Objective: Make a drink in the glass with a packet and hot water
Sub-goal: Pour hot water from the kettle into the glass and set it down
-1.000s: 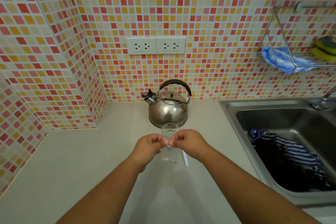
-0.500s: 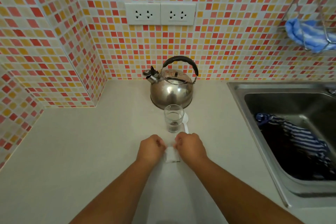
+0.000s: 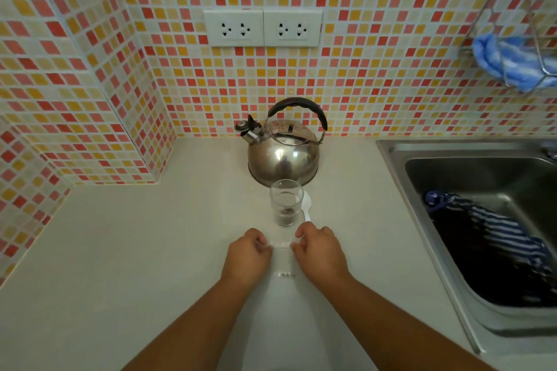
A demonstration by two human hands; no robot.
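Packet [image 3: 281, 256] is pinched at its top corners by left hand [image 3: 247, 256] and right hand [image 3: 320, 253], now lowered near the counter [image 3: 120, 250] instead of over the glass [image 3: 285, 202], which already has dark granules. Kettle [image 3: 283, 153] next, probably.

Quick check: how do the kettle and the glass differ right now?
The kettle is shiny metal and opaque; the glass is clear, with a little dark powder at its bottom. The kettle is wider and taller, with a black handle and a spout; the glass has neither. The kettle is lidded, the glass open-topped. Both stand upright on the counter, untouched.
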